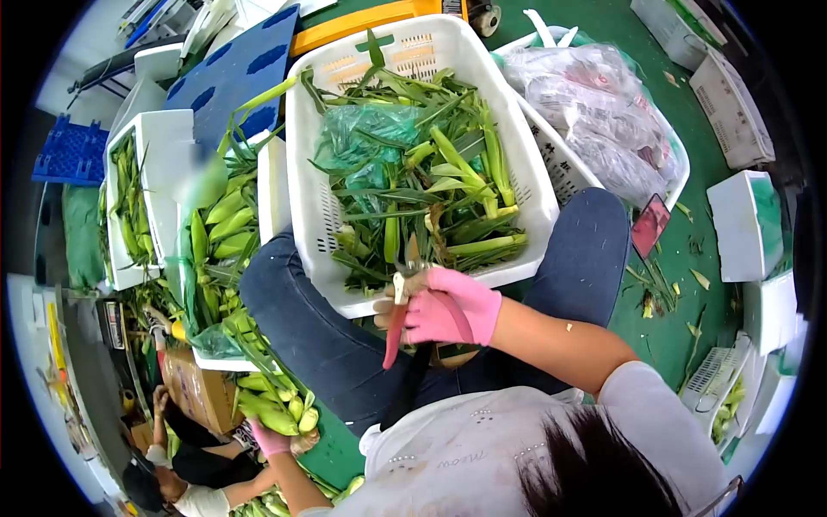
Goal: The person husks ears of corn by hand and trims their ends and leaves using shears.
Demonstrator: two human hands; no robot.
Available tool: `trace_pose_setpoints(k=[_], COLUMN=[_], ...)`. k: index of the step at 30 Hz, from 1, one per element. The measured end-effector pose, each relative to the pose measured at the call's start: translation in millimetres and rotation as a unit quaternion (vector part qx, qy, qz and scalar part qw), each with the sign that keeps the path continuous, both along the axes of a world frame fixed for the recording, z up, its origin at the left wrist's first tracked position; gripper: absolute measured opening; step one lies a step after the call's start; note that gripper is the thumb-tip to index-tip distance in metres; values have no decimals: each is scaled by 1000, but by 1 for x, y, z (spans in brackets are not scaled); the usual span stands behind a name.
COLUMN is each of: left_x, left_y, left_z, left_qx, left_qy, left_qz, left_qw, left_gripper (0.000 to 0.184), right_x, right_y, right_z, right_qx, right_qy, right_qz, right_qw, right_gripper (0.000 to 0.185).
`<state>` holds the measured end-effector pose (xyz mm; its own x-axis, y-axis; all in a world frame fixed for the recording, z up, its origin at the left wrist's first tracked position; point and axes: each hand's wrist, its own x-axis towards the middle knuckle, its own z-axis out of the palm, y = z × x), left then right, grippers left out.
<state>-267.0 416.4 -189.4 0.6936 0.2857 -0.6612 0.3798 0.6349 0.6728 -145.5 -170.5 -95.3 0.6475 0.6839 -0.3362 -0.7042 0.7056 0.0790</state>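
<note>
My right hand (452,308), in a pink glove, is wrapped round red-handled pruning shears (398,320) with their blades pointing up, away from me. The shears are over the near edge of a white plastic crate (312,207) between my knees. Cut green corn husks and stalks (457,172) fill this crate, with a green plastic bag (369,133) among them. Low on the left, my left hand (270,438), also pink-gloved, grips an ear of corn (269,415) in its husk beside several others. Its fingertips are partly hidden by the corn.
Left of my knee stands a white box of husked ears of corn (228,222). A crate of clear plastic bags (594,112) is at the right, with a phone (649,226) by its corner. At lower left a co-worker (194,470) sits near a cardboard box (196,389).
</note>
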Motion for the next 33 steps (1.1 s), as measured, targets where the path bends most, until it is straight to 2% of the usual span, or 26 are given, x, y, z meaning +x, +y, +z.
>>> trace_pose_setpoints(k=[3,4,6,7,8,9,10,11,13,14,15,16,17,18,20,22,23,25,26,27,28,29,30,31,32,33], left_x=[-55,-69,-82,-68,-60,-59,-51,-50,-33,-1,35,62,86,121,177,238,269,297,303,313,322,333,336,329,325,321], left_y=[47,56,84,91,103,133,165,189,212,171,99,87,90,69,19,-1,8,-7,10,8,7,7,14,4,8,24], left_z=[-71,-86,-108,-109,-103,-125,-150,-169,-186,-162,-76,-74,-83,-51,11,19,-12,5,-21,-15,-11,-15,-22,-5,-1,-2], left_qx=[-95,-109,-86,-41,-164,-12,122,271,519,514,586,642,747,792,737,693,706,686,689,652,646,633,625,555,571,591], left_qy=[108,119,28,31,-13,34,113,177,390,469,442,356,148,-25,-177,-267,-271,-25,-34,-9,-21,-32,-63,-90,-21,-96], left_qz=[236,259,159,183,216,160,190,178,144,173,133,213,238,209,34,-155,-262,-636,-660,-703,-726,-739,-735,-721,-676,-608], left_qw=[961,952,983,982,962,987,968,929,747,697,666,645,604,573,652,652,600,352,297,282,236,228,255,405,464,521], left_gripper=[61,62,60,59,53,45,40,45,61,64,66,65,54,40,33,30,30,52,69,85,94,98,90,79,68,67], right_x=[-33,-45,-75,-83,-90,-94,-96,-95,-96,-91,-88,-85,-81,-79,-81,-78,-79,-78,-76,-76,-76,-80,-93,-92,-89,-85], right_y=[8,9,9,7,8,8,7,12,27,33,40,45,48,51,57,62,61,59,55,49,44,40,30,24,19,15], right_z=[-20,-22,-23,-24,-13,-4,4,10,18,20,20,21,21,23,26,26,27,29,29,19,21,11,-27,-18,-21,-11], right_qx=[21,24,-38,-83,-149,-232,-269,-280,-288,-286,-287,-287,-287,-287,-288,-283,-281,-273,-263,-235,-249,-235,-251,-251,-251,-258], right_qy=[-9,-3,-105,-127,-124,-157,-167,-159,-154,-153,-152,-152,-153,-149,-149,-152,-155,-160,-164,-176,-177,-212,-225,-202,-226,-235], right_qz=[14,10,-28,-6,28,75,97,88,72,72,75,78,80,81,77,70,65,52,43,33,21,8,62,54,63,8], right_qw=[1000,1000,993,988,981,957,944,943,943,943,943,943,942,943,943,944,945,947,950,955,952,949,939,945,939,937], right_gripper=[24,27,55,64,67,80,79,79,77,77,76,76,75,75,73,73,72,71,71,73,71,61,63,58,55,48])
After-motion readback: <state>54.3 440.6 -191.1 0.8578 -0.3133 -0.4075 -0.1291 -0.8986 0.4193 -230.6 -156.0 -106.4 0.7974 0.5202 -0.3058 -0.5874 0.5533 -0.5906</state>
